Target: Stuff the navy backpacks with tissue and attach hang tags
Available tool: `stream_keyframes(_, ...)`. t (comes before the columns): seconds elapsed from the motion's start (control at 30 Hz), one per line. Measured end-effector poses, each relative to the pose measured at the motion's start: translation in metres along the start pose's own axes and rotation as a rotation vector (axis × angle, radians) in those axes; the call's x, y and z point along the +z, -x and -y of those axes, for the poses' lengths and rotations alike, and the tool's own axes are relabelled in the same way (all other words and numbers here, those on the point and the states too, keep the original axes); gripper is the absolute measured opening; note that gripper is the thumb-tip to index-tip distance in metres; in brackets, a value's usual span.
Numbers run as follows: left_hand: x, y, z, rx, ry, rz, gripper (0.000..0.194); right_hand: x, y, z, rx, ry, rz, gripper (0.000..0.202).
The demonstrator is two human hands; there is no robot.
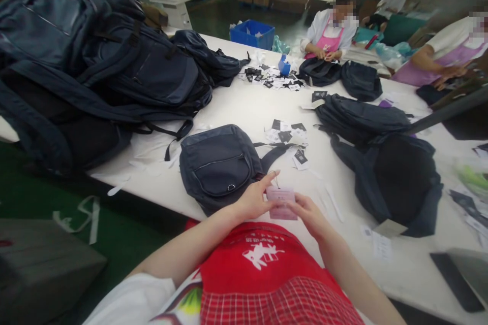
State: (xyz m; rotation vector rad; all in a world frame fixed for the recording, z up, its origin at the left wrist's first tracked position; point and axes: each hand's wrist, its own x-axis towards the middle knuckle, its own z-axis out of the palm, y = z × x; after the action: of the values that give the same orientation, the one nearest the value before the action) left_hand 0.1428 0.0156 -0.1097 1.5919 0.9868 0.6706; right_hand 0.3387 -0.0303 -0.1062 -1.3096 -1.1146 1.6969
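Note:
A pale pink tag (282,204) hangs on a thin cord just beyond my red apron. My left hand (256,197) pinches its left side, with the forefinger up by the cord. On the other side, my right hand (308,213) grips the tag's right edge between thumb and fingers. A small dark navy backpack (219,165) lies on the table, touching or close behind my left hand; I cannot tell whether the cord is tied to it. Past the tag, black and white tags (285,133) are scattered in a loose group.
A high heap of navy backpacks (152,68) covers the left of the white table (244,106). More backpacks (400,183) lie on the right. Across the table, a person in a pink apron (328,40) handles a bag near a blue bin (252,35). Another person works far right.

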Motion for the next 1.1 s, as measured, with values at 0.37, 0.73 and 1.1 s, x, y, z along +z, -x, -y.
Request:
stream_keyframes(0.37, -0.020, -0.026, 0.030, 0.144, -0.235, 0.076, 0.064, -0.043, 0.006, 0.019, 0.169, -0.135, 0.057, 0.047)
stream_keyframes(0.73, 0.019, -0.056, 0.039, -0.136, 0.591, 0.603, 0.041, -0.056, 0.008, 0.021, 0.101, -0.091, -0.059, 0.066)
stream_keyframes(1.1, -0.007, -0.040, 0.025, -0.158, 0.638, 0.410, 0.034, -0.060, -0.001, 0.029, 0.162, -0.033, -0.148, 0.044)
